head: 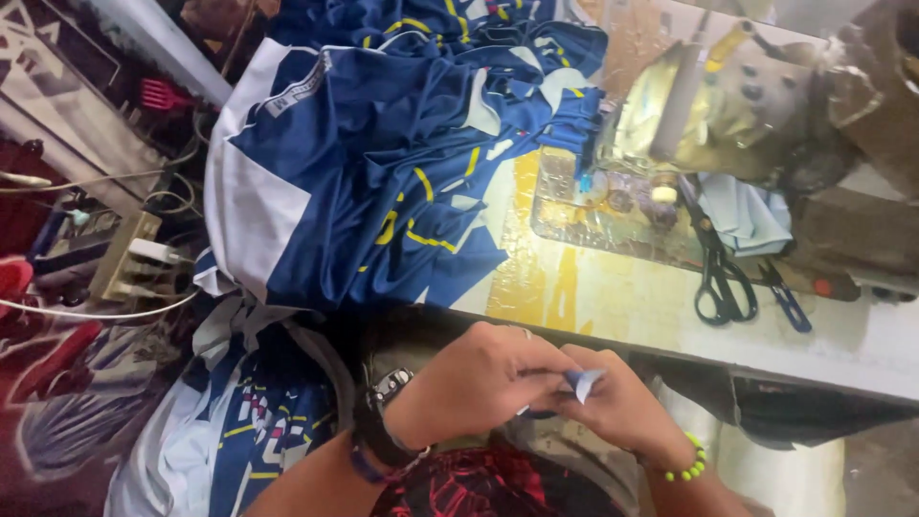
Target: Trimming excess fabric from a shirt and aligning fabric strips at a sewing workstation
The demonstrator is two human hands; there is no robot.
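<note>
My left hand and my right hand meet just below the table's near edge, both pinching a small pale-blue scrap of fabric between the fingertips. The left wrist carries a dark watch and bands; the right wrist has a green bead bracelet. Above the hands a blue garment with white and yellow markings lies heaped on the sewing table, reaching to the needle area of the sewing machine.
Black scissors and a small blue-handled snipper lie on the table under the machine. More blue-and-white cloth hangs at the lower left. A power strip with cables and a pink comb sit left.
</note>
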